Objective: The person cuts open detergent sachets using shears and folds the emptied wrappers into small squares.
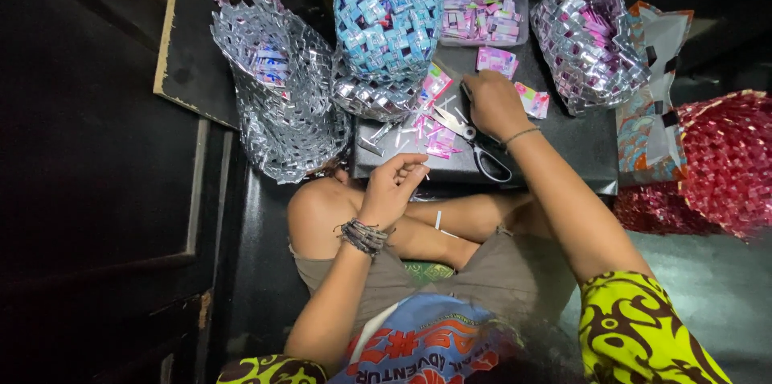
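I sit cross-legged before a low black board. My left hand hovers at its near edge with fingers curled, pinching a small white strip. My right hand reaches forward, palm down on the board, fingers resting among folded pink wrapper pieces; whether it grips one I cannot tell. Scissors with black handles lie open just beside and below that hand. Small pink and white scraps are scattered between the two hands.
A woven blue basket stands at the back, silver woven baskets at left and right. A clear tray holds folded pink pieces. A red woven piece lies far right, a patterned bag beside it.
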